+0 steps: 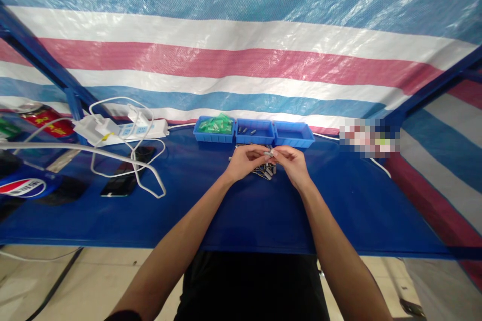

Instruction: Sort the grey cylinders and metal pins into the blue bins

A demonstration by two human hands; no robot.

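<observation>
My left hand (245, 160) and my right hand (291, 163) meet over the blue table (226, 210), fingers pinched together on a small grey metal part (268, 153) held between them. Just under the hands lies a small heap of similar grey metal parts (265, 171). Behind them stand three blue bins in a row: the left bin (214, 130) holds green pieces, the middle bin (255, 132) holds a few dark small parts, and the right bin (293, 134) looks bare inside.
A white power strip (141, 130) with plugs and looping white cables sits at the back left. A black phone (128, 178) lies on the table beside them. Bottles and cans stand at the far left. A striped tarp hangs behind.
</observation>
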